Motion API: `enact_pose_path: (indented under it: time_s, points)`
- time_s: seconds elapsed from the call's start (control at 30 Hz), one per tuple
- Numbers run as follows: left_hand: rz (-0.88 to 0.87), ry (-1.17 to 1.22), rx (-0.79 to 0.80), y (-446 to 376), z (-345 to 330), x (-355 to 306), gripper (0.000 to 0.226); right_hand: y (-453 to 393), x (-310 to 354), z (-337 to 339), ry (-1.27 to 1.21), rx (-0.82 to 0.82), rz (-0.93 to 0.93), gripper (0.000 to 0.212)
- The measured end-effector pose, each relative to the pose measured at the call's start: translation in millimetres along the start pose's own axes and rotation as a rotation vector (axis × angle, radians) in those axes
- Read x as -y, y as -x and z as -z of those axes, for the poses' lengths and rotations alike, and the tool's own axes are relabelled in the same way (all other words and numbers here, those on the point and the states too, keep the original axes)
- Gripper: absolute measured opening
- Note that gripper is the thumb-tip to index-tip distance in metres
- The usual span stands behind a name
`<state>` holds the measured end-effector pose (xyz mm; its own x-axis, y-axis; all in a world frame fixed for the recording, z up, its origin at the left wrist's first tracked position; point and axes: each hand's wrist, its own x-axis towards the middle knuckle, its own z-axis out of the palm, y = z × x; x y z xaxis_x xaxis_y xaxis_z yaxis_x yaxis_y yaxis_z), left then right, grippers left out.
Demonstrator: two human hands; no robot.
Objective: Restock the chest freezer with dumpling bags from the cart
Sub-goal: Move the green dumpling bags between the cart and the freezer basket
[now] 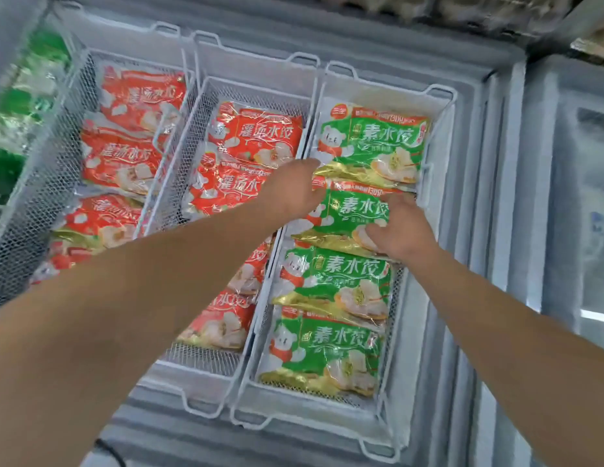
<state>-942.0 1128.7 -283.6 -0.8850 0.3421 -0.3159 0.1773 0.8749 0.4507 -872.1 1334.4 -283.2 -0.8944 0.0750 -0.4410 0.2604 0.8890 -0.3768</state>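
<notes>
Head view is directed down into an open chest freezer (496,136), where three white wire baskets are set side by side. The right basket (444,96) is filled with a row of four green dumpling bags, overlapped like shingles from the far end to the near end. The second green bag (348,214) from the far end is held by both hands: its left edge is gripped by the left hand (294,190), with the fingers curled over the border next to the basket's wire divider, and its lower right corner is covered by the right hand (400,227), with the fingers curled down onto the plastic. The farthest green bag (374,146) is seen just beyond the hands, close to the basket's far rim and right wire wall, with little free room left on that side. The two nearer green bags (331,318) are laid almost to the near rim. The middle basket (206,96) is stocked with red dumpling bags (257,136), and a strip of bare mesh is left open at its near end. The left basket (75,106) is likewise filled with red bags. Green packages (21,106), blurred, are seen at the far left.
</notes>
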Motion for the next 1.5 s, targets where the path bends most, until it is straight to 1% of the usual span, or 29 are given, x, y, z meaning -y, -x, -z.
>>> enact_pose_path:
  time_s: [0.13, 0.23, 0.33, 0.47, 0.63, 0.8, 0.93, 1.1, 1.17, 1.3, 1.43, 1.5]
  points:
    - [0.101, 0.003, -0.04, 62.9, -0.3, -1.7, 0.061, 46.5, 6.4, -5.0, 0.052, 0.033, 0.077, 0.066]
    - [0.167, 0.008, -0.098, 120.8, -4.2, -8.9, 0.057, 83.5, 10.1, -10.2, 0.095, 0.039, 0.162, 0.067]
    - [0.275, 0.049, -0.147, 172.7, -13.9, -10.1, 0.059, 118.2, 16.3, -16.4, 0.134, 0.059, 0.228, 0.066]
    - [0.368, 0.101, -0.201, 251.1, -29.8, -16.9, 0.063, 171.5, 27.8, -32.4, 0.188, 0.082, 0.342, 0.065]
    - [0.513, 0.175, -0.293, 344.6, -50.0, -6.1, 0.061, 231.8, 61.6, -63.0, 0.219, 0.152, 0.48, 0.056]
    - [0.725, 0.24, -0.368, 454.5, -68.2, 24.3, 0.06, 291.7, 119.7, -113.9, 0.26, 0.216, 0.685, 0.052]
    - [0.864, 0.29, -0.464, 546.5, -92.4, 58.7, 0.052, 347.6, 166.9, -164.4, 0.32, 0.281, 0.823, 0.051]
    - [1.03, 0.415, -0.526, 652.2, -126.3, 96.1, 0.052, 418.1, 210.7, -235.1, 0.376, 0.327, 0.935, 0.052]
    - [1.083, 0.457, -0.515, 700.8, -144.4, 116.2, 0.057, 451.0, 228.0, -268.1, 0.4, 0.363, 0.957, 0.049]
    - [1.159, 0.524, -0.517, 779.4, -185.3, 151.5, 0.056, 498.5, 250.2, -331.5, 0.46, 0.458, 0.972, 0.045]
    - [1.187, 0.602, -0.507, 821.5, -219.1, 171.7, 0.062, 512.8, 253.5, -377.2, 0.509, 0.53, 0.904, 0.055]
    - [1.203, 0.647, -0.504, 833.7, -235.1, 180.6, 0.06, 514.2, 252.6, -397.8, 0.544, 0.565, 0.87, 0.055]
